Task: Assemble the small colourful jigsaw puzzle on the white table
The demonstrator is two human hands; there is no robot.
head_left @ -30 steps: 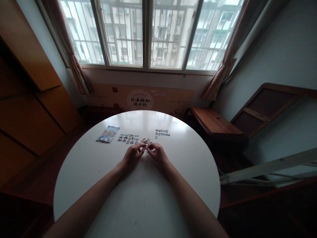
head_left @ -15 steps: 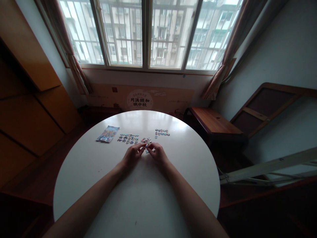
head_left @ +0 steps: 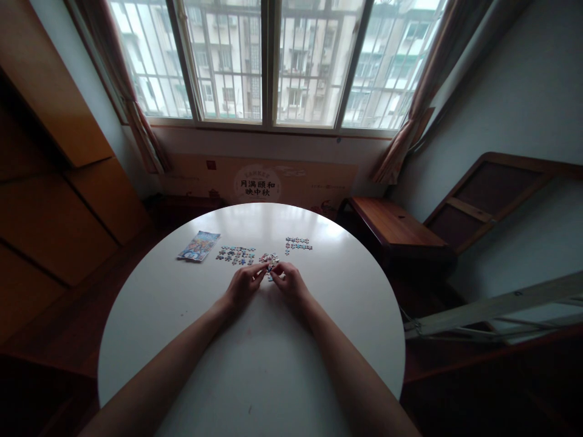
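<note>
At the middle of the table, my left hand (head_left: 245, 284) and my right hand (head_left: 289, 281) meet almost fingertip to fingertip. Both are closed in a pinch on small jigsaw puzzle pieces (head_left: 270, 269); the fingers partly hide them, and I cannot tell whether they are joined. Just beyond the fingertips lies a small heap of loose puzzle pieces (head_left: 268, 258). To the left, several pieces (head_left: 235, 254) are laid out in rows. A smaller group of pieces (head_left: 298, 244) lies to the right, beyond my right hand.
The round white table (head_left: 255, 364) carries a colourful printed sheet or packet (head_left: 199, 246) at its far left. A wooden bench (head_left: 396, 224) stands beyond the right edge. Behind the table are a printed panel (head_left: 310, 179) and a barred window (head_left: 228, 67).
Both hands stay in nearly the same place, with only a slight shift of the fingertips around the pinched pieces. The laid-out pieces and the printed sheet have not moved.
</note>
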